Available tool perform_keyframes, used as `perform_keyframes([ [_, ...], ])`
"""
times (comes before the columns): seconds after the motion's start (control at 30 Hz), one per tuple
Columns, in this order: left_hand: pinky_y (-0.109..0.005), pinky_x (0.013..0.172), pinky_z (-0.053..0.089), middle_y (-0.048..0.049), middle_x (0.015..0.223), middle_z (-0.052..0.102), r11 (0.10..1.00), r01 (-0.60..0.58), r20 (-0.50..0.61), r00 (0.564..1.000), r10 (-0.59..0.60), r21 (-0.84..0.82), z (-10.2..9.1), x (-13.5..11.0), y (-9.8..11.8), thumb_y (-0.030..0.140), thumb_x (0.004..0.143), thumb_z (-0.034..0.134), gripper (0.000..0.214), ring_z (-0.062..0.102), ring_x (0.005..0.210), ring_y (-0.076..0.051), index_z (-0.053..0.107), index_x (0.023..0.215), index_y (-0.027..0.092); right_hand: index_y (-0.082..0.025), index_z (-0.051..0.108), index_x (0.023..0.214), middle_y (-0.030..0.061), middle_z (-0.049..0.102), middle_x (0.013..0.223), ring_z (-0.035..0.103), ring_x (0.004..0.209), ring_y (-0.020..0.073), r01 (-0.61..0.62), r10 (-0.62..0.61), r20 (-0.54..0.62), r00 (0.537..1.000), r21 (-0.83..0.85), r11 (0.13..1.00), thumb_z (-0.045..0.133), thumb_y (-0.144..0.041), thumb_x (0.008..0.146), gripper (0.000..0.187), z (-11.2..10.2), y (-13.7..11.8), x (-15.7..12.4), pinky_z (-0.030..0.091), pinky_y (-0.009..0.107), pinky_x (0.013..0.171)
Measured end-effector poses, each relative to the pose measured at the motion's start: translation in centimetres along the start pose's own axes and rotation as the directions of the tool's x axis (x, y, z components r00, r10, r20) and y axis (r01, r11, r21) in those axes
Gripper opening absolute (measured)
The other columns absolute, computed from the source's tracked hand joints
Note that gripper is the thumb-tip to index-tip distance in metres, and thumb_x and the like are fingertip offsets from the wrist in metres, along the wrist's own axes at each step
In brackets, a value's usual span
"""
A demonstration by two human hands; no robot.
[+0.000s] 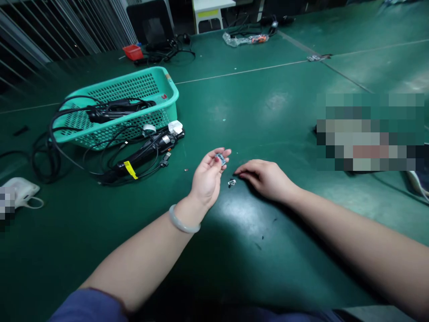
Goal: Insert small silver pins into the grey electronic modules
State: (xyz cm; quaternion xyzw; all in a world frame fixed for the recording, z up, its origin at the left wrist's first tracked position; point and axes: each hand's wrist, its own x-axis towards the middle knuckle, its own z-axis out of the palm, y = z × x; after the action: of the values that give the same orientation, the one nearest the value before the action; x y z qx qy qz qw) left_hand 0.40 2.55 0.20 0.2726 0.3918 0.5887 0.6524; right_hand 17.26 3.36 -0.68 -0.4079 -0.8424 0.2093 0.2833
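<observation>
My left hand (206, 179), palm turned up and a bangle (183, 222) on its wrist, pinches a small rectangular piece with a shiny, silvery face (220, 158) between thumb and fingers. To its right, my right hand (264, 176) rests low over the table with its fingers curled together. Its fingertips point left and come down to the tabletop; whatever they pinch, if anything, is hidden. Just below those fingertips lies a small silvery part with dark bits (232, 183), too small to name.
A turquoise basket (167, 96) of black cables stands at the left. Before it lies a black corded tool-like item (144, 154) with a yellow tag (130, 170). A white object (22, 190) sits far left. Farther back are a red bin (133, 52) and a plastic bag (236, 40).
</observation>
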Motion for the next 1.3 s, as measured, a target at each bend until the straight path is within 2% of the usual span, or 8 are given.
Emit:
perform_keyframes([
  [0.17, -0.028, 0.089, 0.041, -0.0041, 0.1, 0.067, 0.998, -0.001, -0.063, 0.998, 0.005, 0.058, -0.1, 0.3, -0.4, 0.013, 0.085, 0.052, 0.017, 0.06, 0.084, -0.009, 0.063, 0.096, 0.017, -0.021, 0.07, 0.094, 0.0059, 0.07, 0.093, 0.06, 0.086, 0.0198, 0.075, -0.074, 0.013, 0.997, -0.059, 0.995, 0.059, -0.027, 0.086, 0.015, 0.0, -1.0, -0.2, 0.05, 0.036, 0.081],
  [0.33, -0.03, 0.092, 0.044, -0.0027, 0.092, 0.067, 0.995, -0.007, -0.038, 0.999, 0.011, 0.103, 0.0, 0.3, -0.5, 0.013, 0.083, 0.055, 0.016, 0.062, 0.083, -0.009, 0.066, 0.095, 0.017, -0.02, 0.072, 0.089, 0.008, 0.067, 0.087, 0.056, 0.081, 0.0205, 0.144, -0.132, 0.09, 0.987, -0.155, 0.977, 0.055, -0.028, 0.088, 0.019, 0.6, -1.6, -0.4, 0.05, 0.037, 0.076],
  [0.57, -0.034, 0.097, 0.045, -0.004, 0.097, 0.067, 0.99, 0.027, 0.015, 0.999, -0.029, 0.138, -0.1, 0.1, -0.5, 0.009, 0.081, 0.056, 0.021, 0.065, 0.089, -0.012, 0.067, 0.097, 0.017, -0.021, 0.069, 0.084, 0.0035, 0.071, 0.086, 0.064, 0.083, 0.0177, 0.02, -0.019, -0.074, 0.997, 0.022, 1.0, 0.056, -0.021, 0.087, 0.013, -0.4, -1.5, -0.3, 0.051, 0.033, 0.081],
  [0.8, -0.035, 0.096, 0.047, -0.0046, 0.096, 0.067, 0.987, 0.038, 0.038, 0.998, -0.045, 0.158, -0.1, 0.1, -0.6, 0.007, 0.08, 0.055, 0.023, 0.065, 0.088, -0.012, 0.067, 0.097, 0.017, -0.021, 0.068, 0.093, 0.0046, 0.071, 0.089, 0.064, 0.086, 0.0181, 0.023, -0.023, -0.009, 1.0, 0.03, 0.999, 0.053, -0.017, 0.086, 0.017, -0.1, -0.8, -0.3, 0.052, 0.033, 0.08],
  [0.93, -0.037, 0.098, 0.046, -0.005, 0.096, 0.067, 0.985, 0.036, 0.054, 0.998, -0.045, 0.166, -0.1, 0.1, -0.7, 0.008, 0.079, 0.057, 0.022, 0.066, 0.088, -0.013, 0.067, 0.097, 0.017, -0.021, 0.07, 0.094, 0.0059, 0.071, 0.092, 0.065, 0.088, 0.0181, 0.018, -0.017, -0.024, 1.0, 0.057, 0.998, 0.05, -0.016, 0.087, 0.022, -0.1, -0.8, -0.3, 0.052, 0.033, 0.082],
  [1.03, -0.039, 0.099, 0.046, -0.0056, 0.097, 0.067, 0.985, 0.033, 0.065, 0.997, -0.045, 0.167, -0.1, 0.1, -0.7, 0.009, 0.078, 0.06, 0.022, 0.066, 0.089, -0.014, 0.067, 0.097, 0.017, -0.022, 0.071, 0.09, 0.0039, 0.072, 0.089, 0.066, 0.084, 0.0176, -0.055, 0.06, -0.032, 0.998, 0.152, 0.987, 0.053, -0.018, 0.085, 0.019, -0.3, -0.8, -0.3, 0.053, 0.033, 0.081],
  [1.13, -0.038, 0.098, 0.046, -0.005, 0.095, 0.068, 0.985, 0.03, 0.07, 0.997, -0.042, 0.168, -0.1, 0.1, -0.7, 0.01, 0.077, 0.062, 0.021, 0.066, 0.088, -0.014, 0.068, 0.097, 0.017, -0.022, 0.072, 0.085, 0.002, 0.074, 0.084, 0.068, 0.08, 0.0184, -0.196, 0.213, -0.03, 0.977, 0.291, 0.937, 0.06, -0.024, 0.081, 0.013, -0.5, -0.8, -0.2, 0.053, 0.034, 0.081],
  [1.3, -0.037, 0.095, 0.047, -0.0035, 0.089, 0.069, 0.98, 0.036, 0.119, 0.991, -0.06, 0.196, -0.1, -0.1, -0.8, 0.008, 0.074, 0.065, 0.022, 0.066, 0.086, -0.014, 0.069, 0.094, 0.017, -0.02, 0.071, 0.075, 0.0033, 0.073, 0.077, 0.067, 0.073, 0.0187, -0.35, 0.432, -0.002, 0.902, 0.58, 0.736, 0.073, -0.036, 0.07, 0.017, -1.1, -1.0, 0.0, 0.054, 0.034, 0.075],
])
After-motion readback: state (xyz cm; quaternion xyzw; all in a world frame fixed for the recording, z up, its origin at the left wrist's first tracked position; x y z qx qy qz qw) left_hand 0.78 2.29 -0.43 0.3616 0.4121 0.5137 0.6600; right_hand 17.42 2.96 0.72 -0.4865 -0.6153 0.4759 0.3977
